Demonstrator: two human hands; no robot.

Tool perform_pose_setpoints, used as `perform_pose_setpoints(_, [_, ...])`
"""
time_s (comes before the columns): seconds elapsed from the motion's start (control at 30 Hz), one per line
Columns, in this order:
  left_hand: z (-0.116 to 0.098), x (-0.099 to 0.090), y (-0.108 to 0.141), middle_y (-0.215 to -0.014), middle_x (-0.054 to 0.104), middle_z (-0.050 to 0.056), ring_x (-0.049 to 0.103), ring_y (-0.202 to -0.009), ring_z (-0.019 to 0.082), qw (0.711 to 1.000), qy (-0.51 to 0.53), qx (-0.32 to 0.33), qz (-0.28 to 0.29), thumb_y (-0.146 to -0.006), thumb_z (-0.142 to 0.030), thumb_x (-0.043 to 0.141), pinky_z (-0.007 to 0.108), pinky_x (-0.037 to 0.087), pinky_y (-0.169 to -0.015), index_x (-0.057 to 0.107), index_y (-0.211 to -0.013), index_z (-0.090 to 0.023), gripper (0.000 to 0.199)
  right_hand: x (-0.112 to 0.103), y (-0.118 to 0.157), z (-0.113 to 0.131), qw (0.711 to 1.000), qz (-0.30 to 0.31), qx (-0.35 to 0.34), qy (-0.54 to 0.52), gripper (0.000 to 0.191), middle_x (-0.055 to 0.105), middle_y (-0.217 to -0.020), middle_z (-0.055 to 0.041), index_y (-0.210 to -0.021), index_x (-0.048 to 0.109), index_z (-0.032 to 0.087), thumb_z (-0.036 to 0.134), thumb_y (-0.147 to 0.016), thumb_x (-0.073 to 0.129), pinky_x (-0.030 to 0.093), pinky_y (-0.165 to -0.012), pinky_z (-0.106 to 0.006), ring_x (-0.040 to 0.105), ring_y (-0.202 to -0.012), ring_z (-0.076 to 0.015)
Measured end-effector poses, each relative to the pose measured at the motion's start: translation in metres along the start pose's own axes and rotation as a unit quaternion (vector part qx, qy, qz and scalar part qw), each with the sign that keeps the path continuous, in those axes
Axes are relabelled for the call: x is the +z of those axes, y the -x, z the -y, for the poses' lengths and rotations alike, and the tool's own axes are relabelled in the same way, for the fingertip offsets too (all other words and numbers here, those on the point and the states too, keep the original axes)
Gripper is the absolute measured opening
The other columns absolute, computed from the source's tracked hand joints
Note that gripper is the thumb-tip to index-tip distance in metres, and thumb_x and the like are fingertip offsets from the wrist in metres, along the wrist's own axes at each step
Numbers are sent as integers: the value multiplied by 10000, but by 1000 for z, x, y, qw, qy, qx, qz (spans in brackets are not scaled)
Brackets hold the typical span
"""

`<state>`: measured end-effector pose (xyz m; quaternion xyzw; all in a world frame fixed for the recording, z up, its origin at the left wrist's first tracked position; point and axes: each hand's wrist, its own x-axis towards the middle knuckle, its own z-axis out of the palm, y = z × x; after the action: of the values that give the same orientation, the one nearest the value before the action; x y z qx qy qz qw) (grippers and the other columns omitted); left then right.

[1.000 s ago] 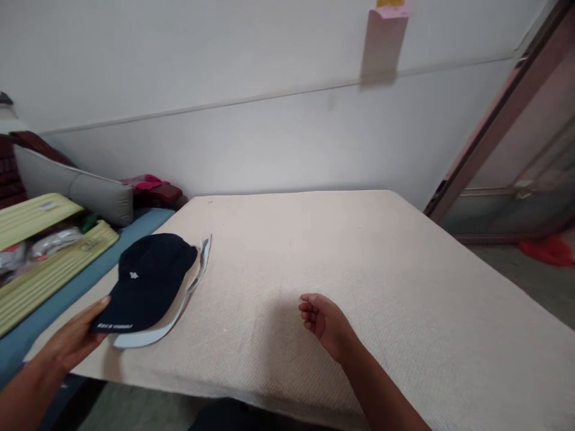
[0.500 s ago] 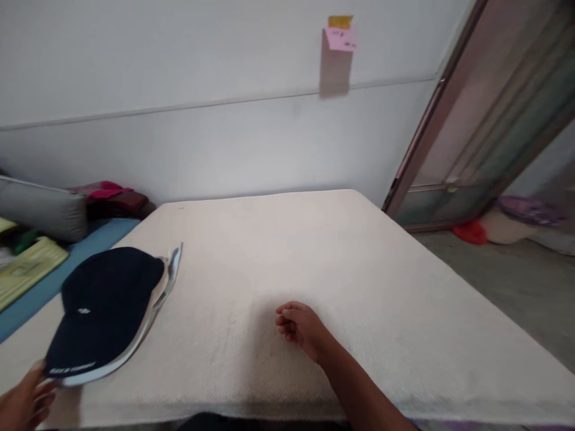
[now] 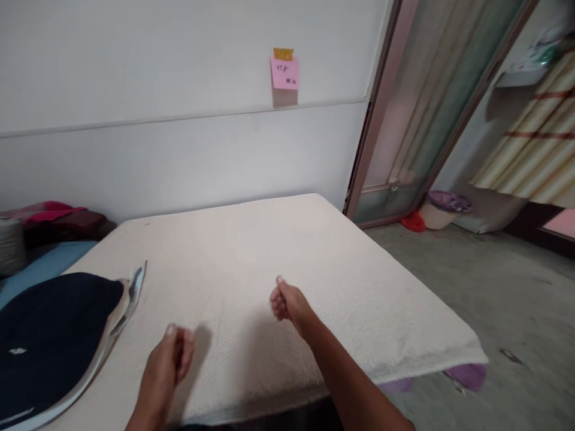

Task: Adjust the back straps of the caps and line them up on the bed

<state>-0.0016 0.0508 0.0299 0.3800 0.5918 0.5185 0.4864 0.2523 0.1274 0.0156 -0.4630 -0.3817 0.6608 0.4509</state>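
My left hand [image 3: 168, 362] hovers over the near part of the cream-covered table [image 3: 233, 251], its fingers curled in with nothing seen in them. To its left lies a dark navy cap [image 3: 54, 329], apart from the hand and cut off by the frame's edge. Pale brims and straps of other caps [image 3: 128, 299] show from beneath it. Near the middle, my right hand [image 3: 287, 302] is closed in a loose fist, thumb up, above the cloth. It touches no object that I can see.
A pink note [image 3: 285, 73] is taped to the white wall behind. At far left are folded red and pink fabrics [image 3: 58, 218] on a blue surface. Right of the table stand a sliding door [image 3: 404, 120], a lined bin [image 3: 440, 209] and a striped curtain [image 3: 534, 143].
My left hand has let go of the navy cap's brim and moved right over the table. My right hand has tightened its curl. The view has turned to the right.
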Motion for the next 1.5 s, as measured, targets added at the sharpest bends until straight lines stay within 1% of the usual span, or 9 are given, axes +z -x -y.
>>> perform_pose_setpoints(0.1, [-49,52,-20,-398,348,-54,226,-342,60,991,90,26,94,-730,-763,296,188,179,-353,558,-646,-161,662,-10,13,42,994,-19,-101,-35,646,470,-482,6,-619,540,154,733,-780,304,303,-414,-215,406,-404,-80])
perform_pose_setpoints(0.2, [-81,84,-30,-392,328,-54,190,-332,48,980,139,27,138,-649,-849,153,187,128,-351,542,-619,-156,795,-22,31,76,982,-32,-184,-34,727,441,-463,7,-589,544,153,786,-750,224,261,-408,-217,363,-390,-73])
perform_pose_setpoints(0.3, [-85,100,-31,-390,319,-55,178,-328,42,975,152,-3,162,-617,-867,107,185,103,-353,529,-603,-155,828,-30,43,90,975,-45,-216,-30,751,420,-457,8,-575,542,156,798,-742,188,245,-409,-225,346,-388,-74])
perform_pose_setpoints(0.43, [-71,111,-30,-382,304,-62,134,-323,41,971,135,-32,195,-617,-866,89,190,72,-354,513,-588,-164,820,-35,43,86,977,-55,-205,-29,761,400,-456,12,-554,533,158,810,-730,181,241,-408,-230,336,-381,-73])
perform_pose_setpoints(0.5, [-67,112,-29,-379,295,-66,119,-328,43,970,127,-33,203,-627,-860,90,192,64,-356,512,-589,-168,810,-35,40,84,977,-63,-200,-34,758,398,-459,13,-553,531,158,811,-728,187,232,-406,-230,329,-379,-70])
perform_pose_setpoints(0.6, [-65,107,-28,-372,282,-70,105,-333,44,975,106,-28,193,-633,-855,93,197,57,-363,510,-586,-172,803,-34,39,82,977,-68,-197,-37,748,394,-455,14,-550,530,162,807,-731,195,223,-407,-231,322,-379,-71])
perform_pose_setpoints(0.83, [-72,89,-23,-356,264,-65,130,-327,50,986,69,13,151,-611,-869,94,209,67,-365,517,-569,-171,817,-28,42,85,978,-67,-194,-33,750,391,-458,10,-545,526,164,815,-720,198,214,-412,-234,316,-391,-76])
perform_pose_setpoints(1.37, [-82,76,-16,-358,280,-59,139,-328,53,988,76,26,130,-622,-862,96,210,79,-369,517,-570,-173,809,-12,48,87,978,-48,-203,-24,740,390,-452,14,-550,528,164,800,-737,201,230,-409,-230,324,-386,-75])
perform_pose_setpoints(1.5, [-76,73,-23,-359,272,-67,139,-322,58,990,60,28,125,-684,-820,167,209,78,-363,510,-571,-181,734,-11,40,82,980,-45,-193,-17,723,405,-456,11,-557,535,161,773,-763,210,246,-409,-229,346,-387,-75])
